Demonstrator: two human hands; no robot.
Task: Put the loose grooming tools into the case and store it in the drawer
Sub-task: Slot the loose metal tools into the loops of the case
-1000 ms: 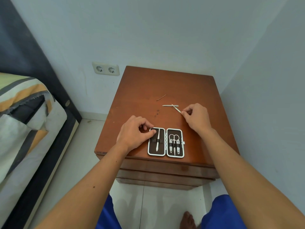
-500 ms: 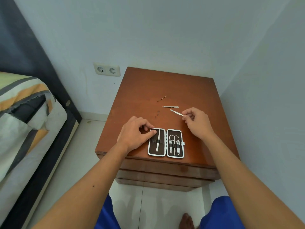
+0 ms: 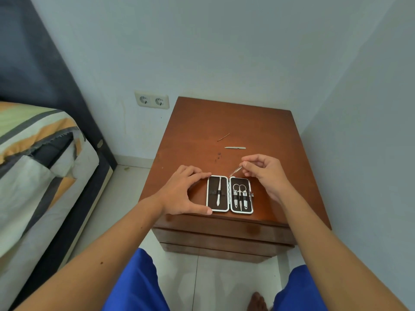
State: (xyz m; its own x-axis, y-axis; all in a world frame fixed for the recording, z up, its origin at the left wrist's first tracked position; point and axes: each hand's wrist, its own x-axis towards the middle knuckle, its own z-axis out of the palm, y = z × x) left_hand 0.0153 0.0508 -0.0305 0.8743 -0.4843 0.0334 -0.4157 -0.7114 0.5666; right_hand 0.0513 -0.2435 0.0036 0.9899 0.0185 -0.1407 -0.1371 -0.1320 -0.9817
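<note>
A small grooming case [image 3: 229,195] lies open near the front edge of the brown nightstand [image 3: 258,126]. Its left half holds one thin metal tool; its right half holds scissors and clippers. My left hand [image 3: 183,190] braces the case's left side, thumb and forefinger spread against its edge. My right hand [image 3: 263,171] pinches a slim metal tool [image 3: 235,172] just above the case's top right corner, tip pointing down-left. A flat metal file [image 3: 235,147] lies loose farther back, and a thin curved sliver [image 3: 223,137] lies beyond it.
The nightstand stands in a corner, walls behind and right. Closed drawer fronts [image 3: 224,230] show under the top. A bed [image 3: 38,167] with striped bedding is at left, a double socket [image 3: 151,101] on the wall. My knees in blue shorts and a bare foot are below.
My right hand lifted the slim tool off the tabletop and brought it toward the case. My left hand opened from a fist to a spread grip on the case's left edge.
</note>
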